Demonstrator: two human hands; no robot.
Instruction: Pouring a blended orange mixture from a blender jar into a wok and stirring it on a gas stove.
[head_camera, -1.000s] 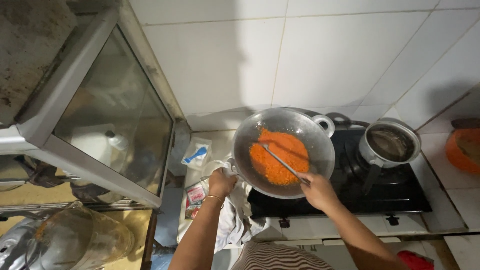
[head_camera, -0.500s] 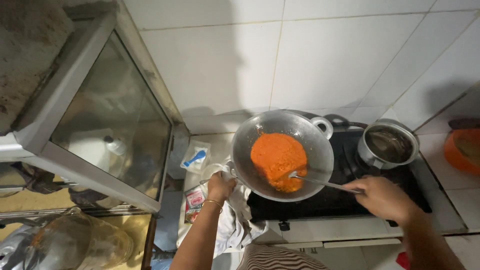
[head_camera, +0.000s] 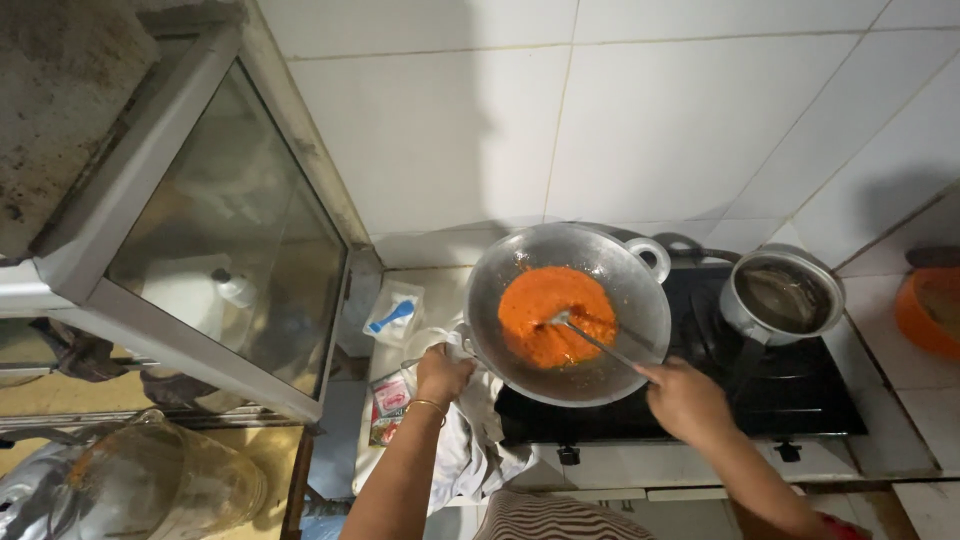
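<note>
A metal wok (head_camera: 640, 300) sits on the left burner of a black gas stove (head_camera: 790, 400), holding thick orange-red paste (head_camera: 545, 315). My left hand (head_camera: 442, 372) grips the wok's near-left handle through a white cloth (head_camera: 462, 455). My right hand (head_camera: 686, 398) holds a metal spoon (head_camera: 598, 342) by its handle, the spoon's bowl resting in the paste. The far loop handle of the wok points toward the tiled wall.
A small steel pot (head_camera: 782, 295) with dark liquid stands on the right burner. An orange bowl (head_camera: 928, 312) is at the far right edge. A glass-fronted cabinet (head_camera: 215, 240) juts out at left, small packets (head_camera: 393, 312) lie on the counter beside it.
My right hand swung right and came back toward the wok, moving the spoon through the paste, which has gathered into a rounder mass. My left hand stayed on the wok handle.
</note>
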